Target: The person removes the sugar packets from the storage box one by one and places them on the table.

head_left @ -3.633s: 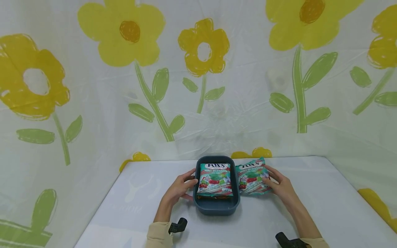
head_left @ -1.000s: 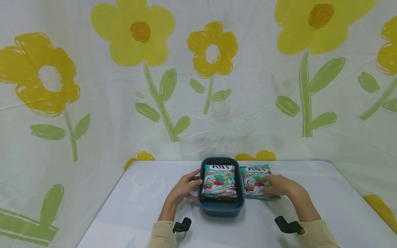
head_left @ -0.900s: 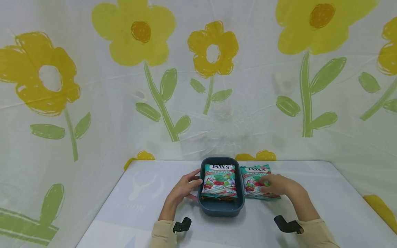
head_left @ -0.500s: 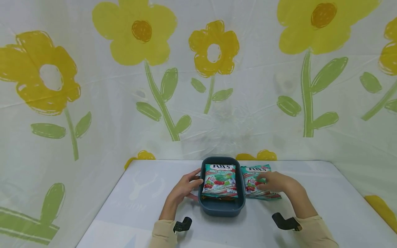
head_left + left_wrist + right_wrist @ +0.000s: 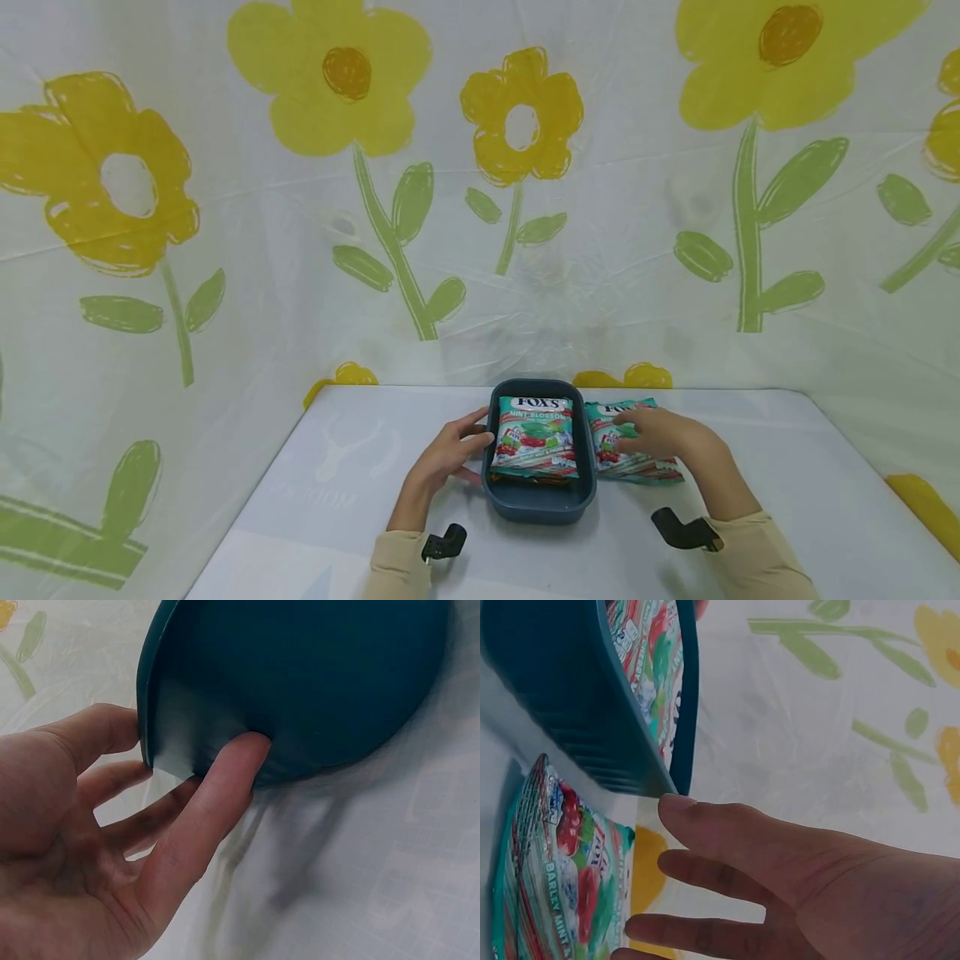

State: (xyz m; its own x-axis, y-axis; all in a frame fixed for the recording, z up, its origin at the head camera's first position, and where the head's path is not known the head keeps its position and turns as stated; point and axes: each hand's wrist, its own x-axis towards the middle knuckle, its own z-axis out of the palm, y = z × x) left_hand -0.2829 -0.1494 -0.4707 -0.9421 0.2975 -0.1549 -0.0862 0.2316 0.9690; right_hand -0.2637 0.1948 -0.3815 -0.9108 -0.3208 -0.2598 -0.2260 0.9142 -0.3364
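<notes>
i have the left hand (image 5: 444, 454) resting relaxed against the blue bin (image 5: 536, 507), and the right hand (image 5: 666, 435) spread, holding nothing, the loose candy bag (image 5: 637, 469) beneath its fingers. to grip well, i'd brace the bin lightly and pinch the bag's outer edge.

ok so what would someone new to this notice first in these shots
Probably the big yellow flowers on the white backdrop, spread across the head view. Next, the dark blue bin on the white table, with a FOX'S bag inside and the left hand against its left side. A second bag lies on the table to the bin's right, partly hidden by the right hand.
</notes>
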